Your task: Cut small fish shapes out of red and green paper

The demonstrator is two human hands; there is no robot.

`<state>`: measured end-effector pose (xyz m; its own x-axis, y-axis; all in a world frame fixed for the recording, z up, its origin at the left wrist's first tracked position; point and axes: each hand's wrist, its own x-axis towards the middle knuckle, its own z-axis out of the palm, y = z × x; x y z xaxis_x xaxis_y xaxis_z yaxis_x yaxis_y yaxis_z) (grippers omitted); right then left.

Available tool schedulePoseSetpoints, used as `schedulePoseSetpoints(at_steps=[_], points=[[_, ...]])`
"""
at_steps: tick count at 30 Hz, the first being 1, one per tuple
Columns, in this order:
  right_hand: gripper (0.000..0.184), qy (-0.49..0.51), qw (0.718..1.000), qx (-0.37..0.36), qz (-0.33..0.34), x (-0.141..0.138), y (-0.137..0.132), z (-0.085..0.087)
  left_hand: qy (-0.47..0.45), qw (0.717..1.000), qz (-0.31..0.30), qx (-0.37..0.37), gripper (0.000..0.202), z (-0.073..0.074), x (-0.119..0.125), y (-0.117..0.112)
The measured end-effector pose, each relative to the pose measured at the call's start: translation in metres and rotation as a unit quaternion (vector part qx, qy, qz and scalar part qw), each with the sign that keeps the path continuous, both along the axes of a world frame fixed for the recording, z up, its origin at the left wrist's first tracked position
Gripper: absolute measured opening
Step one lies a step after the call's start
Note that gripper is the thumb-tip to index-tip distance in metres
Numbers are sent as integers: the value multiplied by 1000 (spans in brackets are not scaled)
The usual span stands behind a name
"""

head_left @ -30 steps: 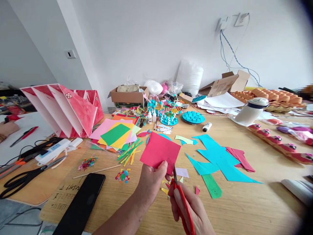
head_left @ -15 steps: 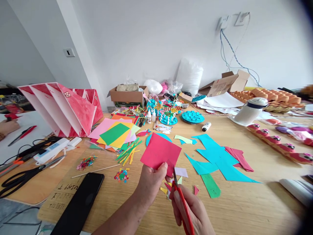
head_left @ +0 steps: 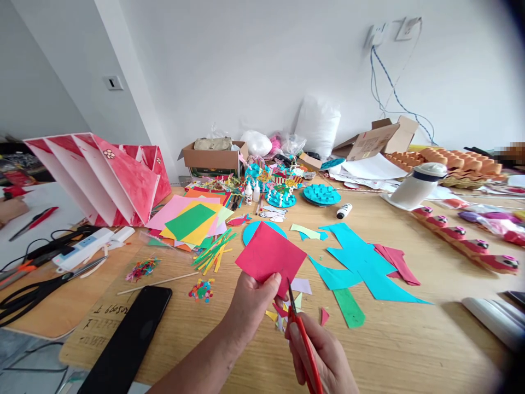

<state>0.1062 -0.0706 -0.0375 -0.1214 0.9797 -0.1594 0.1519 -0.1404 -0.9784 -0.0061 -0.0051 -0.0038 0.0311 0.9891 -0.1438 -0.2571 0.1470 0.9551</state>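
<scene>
My left hand (head_left: 256, 301) pinches the lower corner of a red sheet of paper (head_left: 270, 249), thumb on top. My right hand (head_left: 318, 350) is closed round the red handles of a pair of scissors (head_left: 305, 339). The blades meet the lower right edge of the sheet, beside my left thumb; how far they part is hard to see. Beneath lie small paper scraps (head_left: 325, 316) in several colours. Partly hidden behind the sheet is a blue paper disc (head_left: 251, 232).
Blue paper offcuts (head_left: 369, 262) and a green strip (head_left: 348, 307) lie to the right. On the left are stacked coloured sheets (head_left: 191, 221), paper strips (head_left: 215, 249), a black phone (head_left: 127, 339) and black-handled scissors (head_left: 49, 287). A marker (head_left: 344, 210) and blue decorated discs (head_left: 321, 193) stand further back.
The scissors' blades have shifted slightly at the edge of the red sheet, and the sheet has tilted a little. The whole view has moved slightly. Both hands keep their hold.
</scene>
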Motion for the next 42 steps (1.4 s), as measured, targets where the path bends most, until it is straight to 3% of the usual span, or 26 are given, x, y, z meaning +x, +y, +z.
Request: schedulePoseSetpoints(at_steps=[12,27,33,42], points=[[43,65,998,1,-11,0,-5,1,7,1000,9,10,14,3,6,-7],[39,19,1000,9,0,5,-5,-4,-71,997,26,-17,17,3,13,-12],[41,53,998,9,-25,4,-5,1,-65,997,20,-20,18,2,14,-14],[40,41,999,4,-6,5,-3,-1,-58,998,5,-14,20,-4,15,-12]])
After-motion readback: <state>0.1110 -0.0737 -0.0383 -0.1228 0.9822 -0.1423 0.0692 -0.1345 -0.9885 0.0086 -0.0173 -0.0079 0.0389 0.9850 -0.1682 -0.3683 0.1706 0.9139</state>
